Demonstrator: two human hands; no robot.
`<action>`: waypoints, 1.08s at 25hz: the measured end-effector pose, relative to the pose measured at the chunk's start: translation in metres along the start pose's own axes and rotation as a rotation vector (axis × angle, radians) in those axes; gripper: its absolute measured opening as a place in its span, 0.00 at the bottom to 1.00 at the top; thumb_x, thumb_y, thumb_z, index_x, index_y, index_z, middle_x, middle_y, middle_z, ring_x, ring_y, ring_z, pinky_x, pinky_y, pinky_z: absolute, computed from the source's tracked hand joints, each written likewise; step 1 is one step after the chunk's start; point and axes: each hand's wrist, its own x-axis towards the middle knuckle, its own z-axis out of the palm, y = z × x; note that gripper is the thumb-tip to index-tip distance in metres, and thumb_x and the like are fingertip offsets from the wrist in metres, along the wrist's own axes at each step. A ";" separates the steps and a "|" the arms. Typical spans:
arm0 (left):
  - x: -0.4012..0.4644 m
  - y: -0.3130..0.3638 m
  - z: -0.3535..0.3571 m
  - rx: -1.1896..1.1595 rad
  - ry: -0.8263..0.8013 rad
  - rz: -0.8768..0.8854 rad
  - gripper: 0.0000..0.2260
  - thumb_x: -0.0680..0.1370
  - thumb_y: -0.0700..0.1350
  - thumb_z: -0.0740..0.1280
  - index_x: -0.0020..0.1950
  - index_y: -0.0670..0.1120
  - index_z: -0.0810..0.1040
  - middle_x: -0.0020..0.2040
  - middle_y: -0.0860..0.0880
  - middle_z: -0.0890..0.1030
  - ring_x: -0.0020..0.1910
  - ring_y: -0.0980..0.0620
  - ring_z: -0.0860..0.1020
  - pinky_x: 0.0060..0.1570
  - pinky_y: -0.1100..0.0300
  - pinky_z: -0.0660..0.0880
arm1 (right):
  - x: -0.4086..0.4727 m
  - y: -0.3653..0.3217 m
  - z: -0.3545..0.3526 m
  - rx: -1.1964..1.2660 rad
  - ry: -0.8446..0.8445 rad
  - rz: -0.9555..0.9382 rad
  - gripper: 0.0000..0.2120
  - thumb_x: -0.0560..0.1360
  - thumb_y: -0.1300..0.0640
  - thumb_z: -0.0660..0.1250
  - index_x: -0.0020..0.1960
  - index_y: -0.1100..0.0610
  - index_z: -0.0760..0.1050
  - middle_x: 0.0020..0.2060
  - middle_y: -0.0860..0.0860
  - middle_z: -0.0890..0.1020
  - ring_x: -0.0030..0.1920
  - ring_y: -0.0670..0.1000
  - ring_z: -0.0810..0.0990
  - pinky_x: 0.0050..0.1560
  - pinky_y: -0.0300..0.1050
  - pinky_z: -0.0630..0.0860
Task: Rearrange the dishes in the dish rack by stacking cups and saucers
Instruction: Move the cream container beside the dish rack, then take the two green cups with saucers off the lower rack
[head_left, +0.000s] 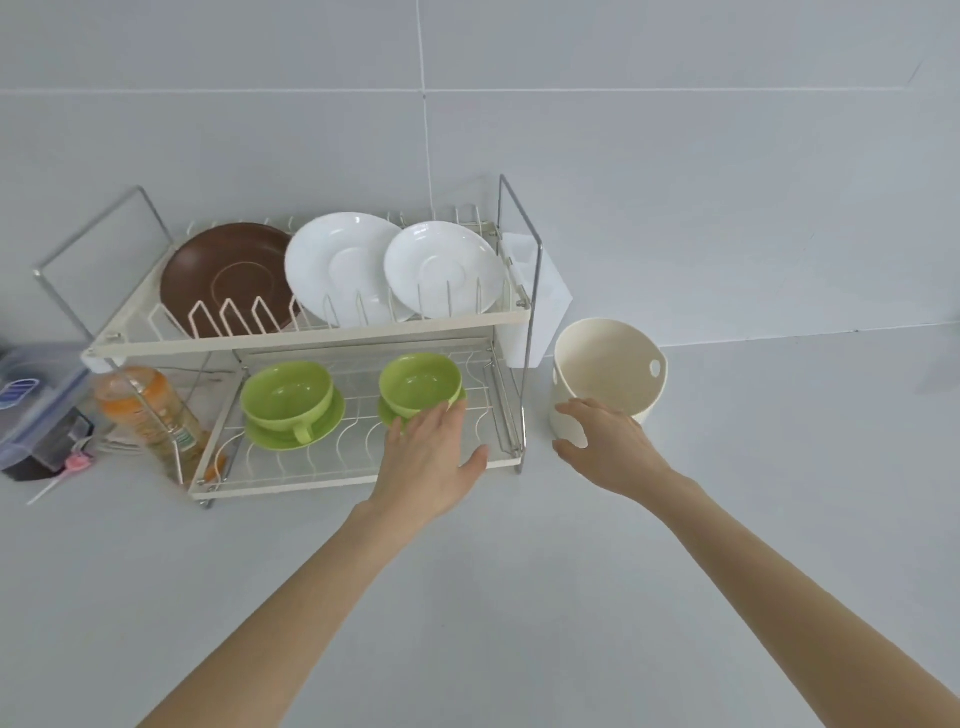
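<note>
On the grey table (519, 597) at about eleven o'clock from us stands one two-tier dish rack (311, 338). We count three saucers standing on edge in its upper tier: one brown saucer (223, 275) at the left and two white saucers (337, 265) (441, 267) to its right. On the lower tier we count two green cups, each sitting on its own green saucer: the left cup (287, 392) on its saucer (291, 431), handle toward us, and the right cup (420, 382) on a saucer (387, 413) mostly hidden by our fingers.

Our left hand (428, 462) reaches in at twelve o'clock with fingers straight and spread, thumb out to the right, fingertips touching the near side of the right cup and saucer; it grips nothing. Our right hand (602, 441), at one o'clock, is half open and curves around the near wall of one cream tub (610, 374) standing just right of the rack; we cannot tell whether it truly grips it.

At nine o'clock, beside the rack, stand one orange bottle (150, 410) and one clear plastic box (36, 400).
</note>
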 end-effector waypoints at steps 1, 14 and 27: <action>-0.005 -0.008 -0.004 0.017 0.010 -0.009 0.27 0.78 0.55 0.55 0.74 0.45 0.55 0.75 0.48 0.63 0.72 0.47 0.63 0.71 0.49 0.57 | -0.001 -0.008 0.003 0.007 -0.008 -0.009 0.24 0.77 0.54 0.60 0.72 0.55 0.62 0.72 0.50 0.67 0.73 0.52 0.63 0.71 0.47 0.58; -0.011 -0.099 -0.020 -0.034 0.026 -0.133 0.24 0.79 0.53 0.55 0.73 0.45 0.60 0.72 0.46 0.67 0.70 0.45 0.66 0.66 0.51 0.64 | 0.025 -0.074 0.043 0.080 -0.066 -0.002 0.23 0.77 0.54 0.59 0.71 0.55 0.64 0.70 0.52 0.70 0.69 0.56 0.69 0.66 0.49 0.68; 0.084 -0.118 0.014 -0.592 -0.136 -0.364 0.21 0.79 0.50 0.56 0.69 0.40 0.64 0.66 0.41 0.73 0.64 0.44 0.72 0.57 0.58 0.67 | 0.129 -0.062 0.082 0.642 -0.125 0.415 0.24 0.77 0.49 0.59 0.69 0.58 0.67 0.54 0.53 0.77 0.58 0.55 0.76 0.66 0.52 0.71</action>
